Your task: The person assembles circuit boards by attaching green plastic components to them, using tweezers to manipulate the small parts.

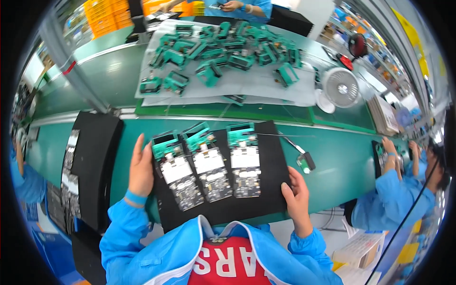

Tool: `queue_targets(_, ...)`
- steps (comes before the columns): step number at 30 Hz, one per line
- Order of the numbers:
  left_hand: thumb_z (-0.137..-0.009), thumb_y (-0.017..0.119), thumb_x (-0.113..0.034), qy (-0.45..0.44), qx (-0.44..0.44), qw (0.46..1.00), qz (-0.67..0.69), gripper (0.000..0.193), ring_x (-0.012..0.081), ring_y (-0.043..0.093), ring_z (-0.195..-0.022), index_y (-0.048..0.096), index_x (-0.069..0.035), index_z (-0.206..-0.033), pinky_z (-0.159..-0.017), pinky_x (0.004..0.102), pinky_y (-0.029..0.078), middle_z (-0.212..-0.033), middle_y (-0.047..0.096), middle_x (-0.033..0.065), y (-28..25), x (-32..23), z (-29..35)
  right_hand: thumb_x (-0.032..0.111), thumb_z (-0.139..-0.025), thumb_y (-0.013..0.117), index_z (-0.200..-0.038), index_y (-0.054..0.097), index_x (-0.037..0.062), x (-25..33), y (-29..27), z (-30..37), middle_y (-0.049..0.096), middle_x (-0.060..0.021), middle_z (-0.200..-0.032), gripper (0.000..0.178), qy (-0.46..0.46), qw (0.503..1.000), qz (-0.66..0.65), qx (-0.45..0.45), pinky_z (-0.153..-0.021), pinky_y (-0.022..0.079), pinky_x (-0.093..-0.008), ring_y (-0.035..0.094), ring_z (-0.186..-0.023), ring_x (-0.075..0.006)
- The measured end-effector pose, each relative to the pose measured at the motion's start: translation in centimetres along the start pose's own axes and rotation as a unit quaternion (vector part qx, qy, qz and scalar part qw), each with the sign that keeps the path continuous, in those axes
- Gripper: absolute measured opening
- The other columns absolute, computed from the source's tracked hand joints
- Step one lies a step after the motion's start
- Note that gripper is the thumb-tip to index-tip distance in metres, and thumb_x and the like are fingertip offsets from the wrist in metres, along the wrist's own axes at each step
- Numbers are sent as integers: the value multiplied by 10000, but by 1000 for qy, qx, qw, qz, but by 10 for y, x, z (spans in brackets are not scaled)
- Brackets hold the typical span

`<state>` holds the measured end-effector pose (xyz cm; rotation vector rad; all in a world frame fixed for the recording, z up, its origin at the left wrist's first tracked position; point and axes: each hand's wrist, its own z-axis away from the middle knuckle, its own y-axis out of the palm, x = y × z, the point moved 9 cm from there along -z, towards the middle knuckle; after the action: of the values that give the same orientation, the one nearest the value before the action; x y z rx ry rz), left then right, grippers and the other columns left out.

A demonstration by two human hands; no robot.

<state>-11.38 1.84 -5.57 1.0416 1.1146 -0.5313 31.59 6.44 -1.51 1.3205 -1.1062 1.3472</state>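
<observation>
A black foam sheet (221, 214) lies in front of me on the green bench. Three circuit boards (181, 181) (213, 175) (245, 171) rest side by side on it, each with a white middle section and a green-framed part (241, 129) at its far end. My left hand (141, 166) grips the sheet's left edge, with the lower fingers partly hidden. On the opposite side my right hand (298, 195) is closed on the right edge, thumb on top. Just right of the sheet lie a dark-handled tool (289, 141) and a small green-and-white piece (304, 165).
Many green-framed parts (209, 73) are heaped on a white-covered tray (185, 97) at the back. A white fan (340, 87) stands back right. Another black sheet (90, 166) with boards is at left. Co-workers sit right (394, 199) and across (251, 12).
</observation>
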Motion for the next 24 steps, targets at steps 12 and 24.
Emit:
queue_targets(12,-986,547,-78,-20,81,995,50,398,224,626,-1154,501,-31,-1378,-989,358,515,-1305,618,104,-7,-31,8,191,-1001,516,-1530,259,2,-59,55,62,350,-167,-1557,618,149,834,-524,91,-1189,284,-480,320,-1456,-302)
queue_targets(24,-1021,514,-114,-115,232,952,165,548,239,495,-1300,319,-95,-1533,-1127,398,382,-1440,497,96,240,13,33,229,-976,552,-1318,543,-26,-68,-81,55,607,-183,-1315,426,17,863,-486,-135,-1078,443,-495,590,-1208,-334)
